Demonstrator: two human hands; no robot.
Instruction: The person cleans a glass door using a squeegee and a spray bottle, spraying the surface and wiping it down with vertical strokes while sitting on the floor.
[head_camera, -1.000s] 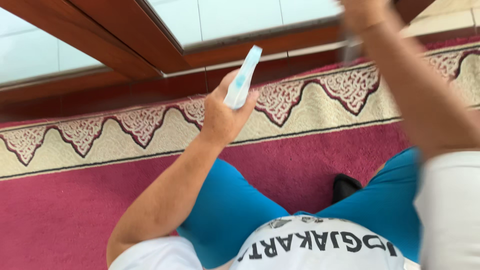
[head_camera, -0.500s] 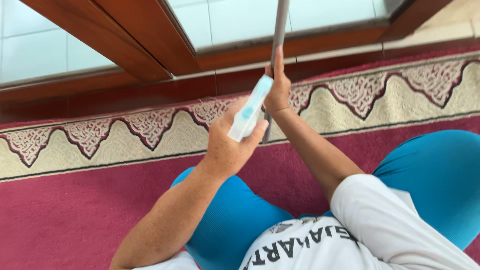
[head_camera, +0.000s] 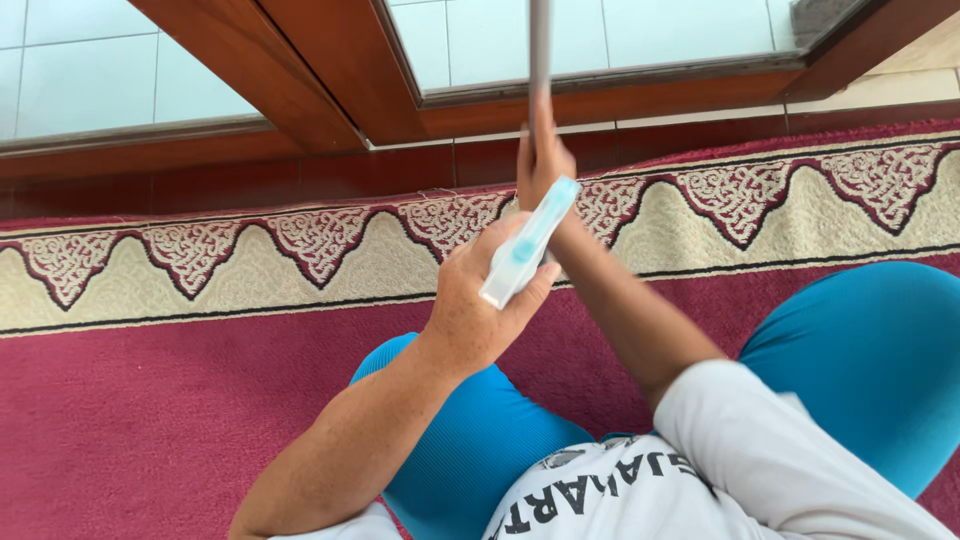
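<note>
Head view, looking down on a seated person in blue trousers (head_camera: 860, 360) and a white shirt (head_camera: 700, 480), above a red carpet (head_camera: 150, 420) whose cream patterned border (head_camera: 250, 260) serves here as the landmark. The left hand (head_camera: 480, 305) hovers over the near edge of that border, fingers curled and clamped around the lower part of a slim white and light-blue tool (head_camera: 528, 243). The tool tilts up and to the right, its pale blue tip ending over the middle of the border; a round blue spot shows on its flat face. The thumb lies along the tool's right side, pressing it against the palm. The right hand (head_camera: 542, 160) is raised just beyond the tool's tip, over the far edge of the border, closed around a thin grey rod (head_camera: 540, 50) that runs straight up out of the picture. Its fingers are wrapped tight, with only the back of the hand and knuckles showing. The tool's tip sits just beside the right wrist; whether they touch cannot be told. Beyond the border stands a brown wooden frame (head_camera: 300, 80) with pale glass panes (head_camera: 620, 35).
</note>
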